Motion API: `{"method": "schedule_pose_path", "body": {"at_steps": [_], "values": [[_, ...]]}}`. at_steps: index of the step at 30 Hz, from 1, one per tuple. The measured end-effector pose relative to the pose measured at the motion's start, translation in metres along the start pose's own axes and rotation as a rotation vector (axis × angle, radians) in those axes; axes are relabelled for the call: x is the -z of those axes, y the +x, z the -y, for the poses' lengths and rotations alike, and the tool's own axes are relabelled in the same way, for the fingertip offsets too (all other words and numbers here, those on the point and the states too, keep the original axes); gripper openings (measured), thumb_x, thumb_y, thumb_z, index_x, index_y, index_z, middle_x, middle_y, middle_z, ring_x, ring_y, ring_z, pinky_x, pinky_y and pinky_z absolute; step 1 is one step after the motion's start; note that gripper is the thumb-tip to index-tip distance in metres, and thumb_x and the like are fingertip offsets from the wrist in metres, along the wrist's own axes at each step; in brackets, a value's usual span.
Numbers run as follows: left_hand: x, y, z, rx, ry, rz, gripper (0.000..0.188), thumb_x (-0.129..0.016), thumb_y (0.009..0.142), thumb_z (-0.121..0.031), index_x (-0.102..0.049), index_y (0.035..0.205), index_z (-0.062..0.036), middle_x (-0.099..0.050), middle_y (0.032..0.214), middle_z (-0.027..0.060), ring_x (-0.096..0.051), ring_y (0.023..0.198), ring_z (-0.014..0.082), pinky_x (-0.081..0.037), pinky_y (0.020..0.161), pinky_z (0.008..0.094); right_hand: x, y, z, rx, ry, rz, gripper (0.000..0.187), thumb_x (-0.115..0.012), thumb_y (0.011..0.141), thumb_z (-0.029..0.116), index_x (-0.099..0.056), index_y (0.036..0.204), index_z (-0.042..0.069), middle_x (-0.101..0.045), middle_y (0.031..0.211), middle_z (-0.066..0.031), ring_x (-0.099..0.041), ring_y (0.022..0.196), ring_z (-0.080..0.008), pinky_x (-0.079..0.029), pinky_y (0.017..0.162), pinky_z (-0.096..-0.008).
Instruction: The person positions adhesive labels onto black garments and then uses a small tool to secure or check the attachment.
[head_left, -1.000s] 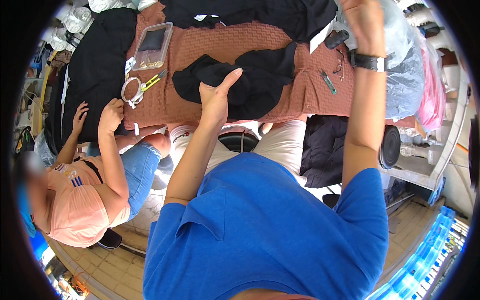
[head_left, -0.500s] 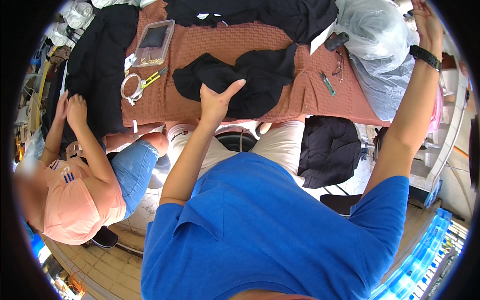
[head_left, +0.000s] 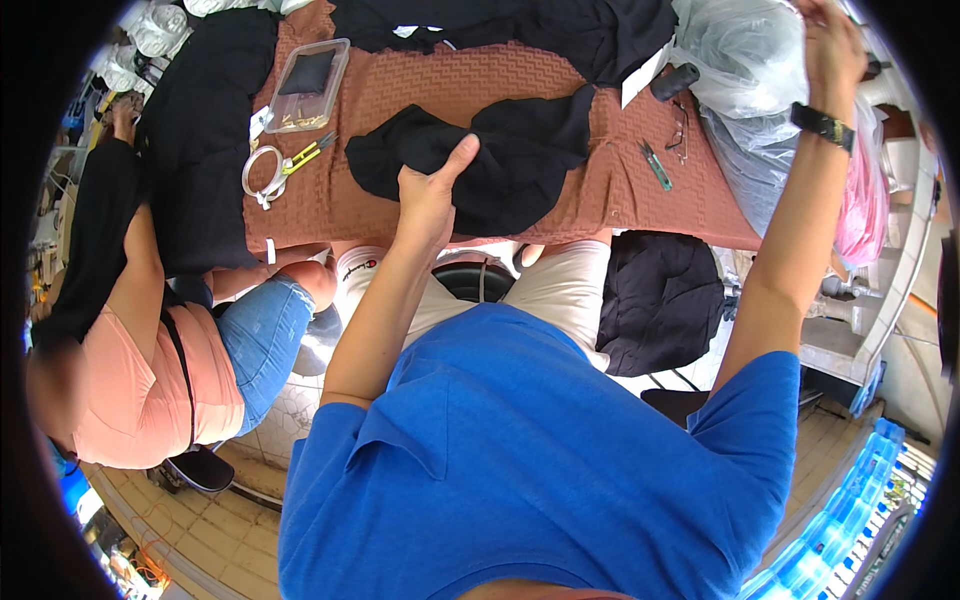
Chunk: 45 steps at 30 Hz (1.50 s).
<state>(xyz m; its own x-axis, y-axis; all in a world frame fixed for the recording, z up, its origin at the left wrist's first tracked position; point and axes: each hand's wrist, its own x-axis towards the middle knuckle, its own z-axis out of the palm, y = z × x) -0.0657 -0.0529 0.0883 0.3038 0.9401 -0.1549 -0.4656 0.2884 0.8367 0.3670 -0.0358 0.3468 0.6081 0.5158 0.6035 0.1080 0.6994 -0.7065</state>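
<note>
A piece of black cloth (head_left: 520,165) lies bunched on the brown table cover, by its near edge. My left hand (head_left: 428,203) is closed on the cloth's near side, the thumb stretched up over it and the other fingers mostly hidden. My right hand (head_left: 834,55) is raised far to the right, beside a big clear plastic bag (head_left: 745,70). Its fingers are blurred and partly run out at the picture's rim, so what they hold cannot be made out. Green thread snips (head_left: 656,166) lie to the right of the cloth.
Left of the cloth are yellow-handled scissors (head_left: 308,154), a white ring (head_left: 263,172) and a clear plastic box (head_left: 309,88). Glasses (head_left: 680,133) and a black roll (head_left: 674,82) lie right. More black cloth (head_left: 520,30) covers the far side. A co-worker (head_left: 150,380) sits at left.
My right hand has swung a little inward, toward the plastic bag. My left hand has shifted slightly on the cloth. The co-worker has lifted a black cloth over one arm.
</note>
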Motion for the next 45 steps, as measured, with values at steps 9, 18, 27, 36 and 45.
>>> {"method": "schedule_pose_path", "body": {"at_steps": [9, 18, 27, 36, 45], "values": [[-0.016, -0.003, -0.02, 0.188, -0.263, -0.042, 0.022, -0.069, 0.098, -0.02, -0.067, 0.111, -0.0012, -0.07, 0.112, 0.0096, -0.068, 0.105, 0.0184, -0.056, 0.095, 0.0347, -0.098, -0.231, -0.07, -0.253, -0.461, 0.854, 0.014, -0.06, 0.101, 0.005, -0.063, 0.113, 0.0, -0.071, 0.099, -0.0068, -0.07, 0.088, -0.0126, -0.056, 0.077, -0.0257], [-0.026, -0.011, -0.034, 0.134, -0.284, -0.019, 0.03, -0.061, 0.103, -0.024, -0.064, 0.118, 0.0022, -0.068, 0.115, 0.0105, -0.067, 0.108, 0.0173, -0.054, 0.096, 0.0329, -0.124, -0.288, -0.069, 0.067, -0.567, 0.808, 0.012, -0.07, 0.086, 0.0, -0.07, 0.097, 0.0, -0.058, 0.091, -0.0125, -0.063, 0.081, -0.031, -0.051, 0.072, -0.0398], [-0.023, -0.01, -0.029, 0.112, -0.288, -0.006, 0.028, -0.063, 0.102, -0.02, -0.063, 0.12, 0.0013, -0.068, 0.12, 0.0095, -0.066, 0.112, 0.0161, -0.054, 0.1, 0.0333, -0.124, -0.294, -0.074, 0.217, -0.714, 0.835, 0.014, -0.071, 0.084, 0.003, -0.072, 0.098, 0.003, -0.056, 0.089, -0.0098, -0.059, 0.083, -0.0283, -0.05, 0.074, -0.0389], [-0.026, -0.009, -0.021, 0.011, -0.209, -0.097, 0.022, -0.07, 0.098, -0.018, -0.068, 0.109, 0.0011, -0.07, 0.11, 0.0074, -0.068, 0.098, 0.013, -0.055, 0.087, 0.0268, -0.124, -0.292, -0.07, 0.256, -0.755, 0.858, 0.015, -0.07, 0.082, 0.002, -0.072, 0.096, 0.001, -0.056, 0.089, -0.011, -0.058, 0.084, -0.0292, -0.05, 0.075, -0.0392], [-0.027, -0.006, -0.009, -0.236, 0.014, -0.096, 0.015, -0.069, 0.097, -0.009, -0.072, 0.107, 0.0015, -0.07, 0.103, 0.0035, -0.062, 0.094, 0.0085, -0.049, 0.085, 0.0234, -0.135, -0.29, -0.068, 0.029, -0.518, 0.755, 0.016, -0.072, 0.085, 0.001, -0.069, 0.101, 0.003, -0.057, 0.087, -0.0095, -0.064, 0.075, -0.0226, -0.05, 0.063, -0.033]]}}
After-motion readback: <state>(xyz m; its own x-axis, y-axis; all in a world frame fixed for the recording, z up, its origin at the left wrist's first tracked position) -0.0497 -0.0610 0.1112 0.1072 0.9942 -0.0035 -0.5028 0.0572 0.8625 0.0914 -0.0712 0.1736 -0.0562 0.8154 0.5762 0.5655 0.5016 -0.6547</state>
